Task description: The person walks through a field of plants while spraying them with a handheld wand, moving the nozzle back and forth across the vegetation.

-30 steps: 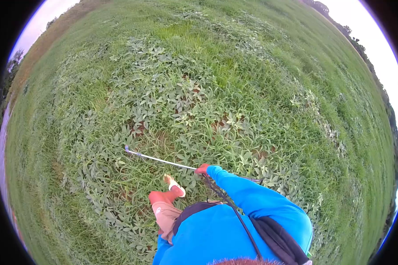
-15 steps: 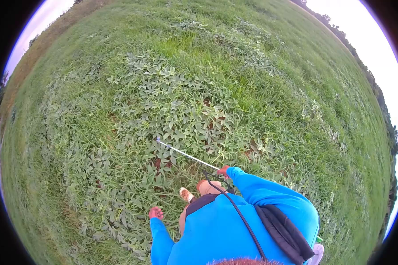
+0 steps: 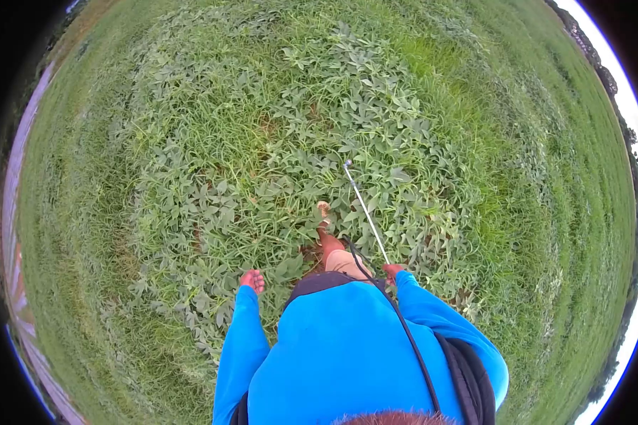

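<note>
My right hand (image 3: 393, 272) is closed around the handle end of a spray wand (image 3: 368, 212). The thin, pale wand slants forward and a little left, its nozzle tip (image 3: 347, 163) just over the leafy plants (image 3: 397, 106). From near that hand a black hose (image 3: 406, 338) runs back across my blue top. On the left, my left hand (image 3: 252, 281) hangs low above the greenery with its fingers curled in, and nothing shows in it.
Broad-leaved plants and tall grass (image 3: 468, 78) cover the ground all around. One shoe (image 3: 324, 208) is stepping forward among the leaves. A dark padded strap (image 3: 468, 382) lies over my right shoulder. A pale strip (image 3: 23, 170) runs along the far left edge.
The wand has swung from pointing left to pointing mostly forward. A leg has stepped forward, and the view has tilted and turned. The left hand stays curled.
</note>
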Available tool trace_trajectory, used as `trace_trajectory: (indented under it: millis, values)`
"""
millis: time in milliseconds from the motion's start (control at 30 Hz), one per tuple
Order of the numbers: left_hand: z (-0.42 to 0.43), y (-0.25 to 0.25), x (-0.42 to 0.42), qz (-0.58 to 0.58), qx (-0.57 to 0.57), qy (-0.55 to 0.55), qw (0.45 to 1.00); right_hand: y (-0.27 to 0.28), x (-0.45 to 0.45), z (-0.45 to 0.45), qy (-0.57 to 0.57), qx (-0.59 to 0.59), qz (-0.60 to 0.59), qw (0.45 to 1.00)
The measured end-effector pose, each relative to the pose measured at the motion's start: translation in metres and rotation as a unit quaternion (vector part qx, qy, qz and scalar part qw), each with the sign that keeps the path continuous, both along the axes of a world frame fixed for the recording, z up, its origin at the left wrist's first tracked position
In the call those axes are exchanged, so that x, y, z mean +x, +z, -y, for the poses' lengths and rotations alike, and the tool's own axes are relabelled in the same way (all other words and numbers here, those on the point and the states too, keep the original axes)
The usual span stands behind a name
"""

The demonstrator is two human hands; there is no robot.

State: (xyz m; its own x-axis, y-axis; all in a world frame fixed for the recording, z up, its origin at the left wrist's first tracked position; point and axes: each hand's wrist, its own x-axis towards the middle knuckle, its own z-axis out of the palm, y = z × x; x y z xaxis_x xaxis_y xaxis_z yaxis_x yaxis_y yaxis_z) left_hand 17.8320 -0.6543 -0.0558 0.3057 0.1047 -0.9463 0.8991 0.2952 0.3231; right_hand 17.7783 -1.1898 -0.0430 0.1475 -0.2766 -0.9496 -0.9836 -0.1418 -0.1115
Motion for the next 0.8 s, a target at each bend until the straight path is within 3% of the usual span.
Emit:
trace_trajectory:
  millis: [33, 167, 233, 267, 300, 333, 367, 467, 533, 567, 600, 667, 800]
  values:
    - [-0.001, -0.001, 0.015, -0.033, 0.043, -0.02, 0.998, -0.005, 0.03, -0.003, -0.008, 0.015, -0.006, 1.0]
    - [0.007, 0.021, 0.063, -0.092, 0.029, 0.019, 0.995, 0.007, 0.167, -0.01, -0.011, 0.036, -0.026, 0.999]
    - [0.013, 0.037, 0.094, -0.104, 0.081, -0.065, 0.989, 0.018, 0.234, -0.015, 0.019, 0.042, -0.023, 0.999]
    - [0.007, 0.032, 0.106, -0.108, 0.078, -0.053, 0.99, 0.022, 0.275, -0.016, 0.033, 0.045, -0.009, 0.998]
    - [-0.009, 0.002, 0.117, 0.054, 0.232, -0.27, 0.933, 0.029, 0.319, -0.019, 0.045, 0.045, 0.008, 0.998]
    - [-0.023, -0.015, 0.131, 0.208, 0.364, -0.461, 0.782, 0.036, 0.356, -0.024, 0.054, 0.042, 0.008, 0.998]
    - [-0.032, -0.016, 0.153, 0.187, 0.333, -0.459, 0.802, 0.041, 0.393, -0.029, 0.059, 0.054, 0.024, 0.997]
    - [-0.063, -0.113, 0.203, 0.171, 0.339, -0.488, 0.786, 0.066, 0.496, -0.054, 0.071, 0.045, 0.061, 0.995]
    - [-0.057, -0.05, 0.281, 0.0, 0.168, -0.237, 0.957, 0.058, 0.558, -0.064, 0.027, 0.078, 0.086, 0.993]
    - [-0.038, 0.038, 0.343, -0.092, 0.127, -0.094, 0.983, 0.073, 0.587, -0.077, 0.013, 0.071, 0.078, 0.994]
    - [-0.045, 0.022, 0.38, -0.084, 0.124, -0.088, 0.985, 0.066, 0.622, -0.082, 0.019, 0.068, 0.086, 0.994]
    - [-0.067, -0.017, 0.437, -0.126, 0.001, 0.082, 0.989, 0.049, 0.656, -0.089, 0.041, 0.041, 0.062, 0.996]
    - [-0.104, -0.058, 0.596, -0.09, -0.034, 0.036, 0.995, 0.072, 0.717, -0.116, 0.101, -0.002, 0.018, 0.995]
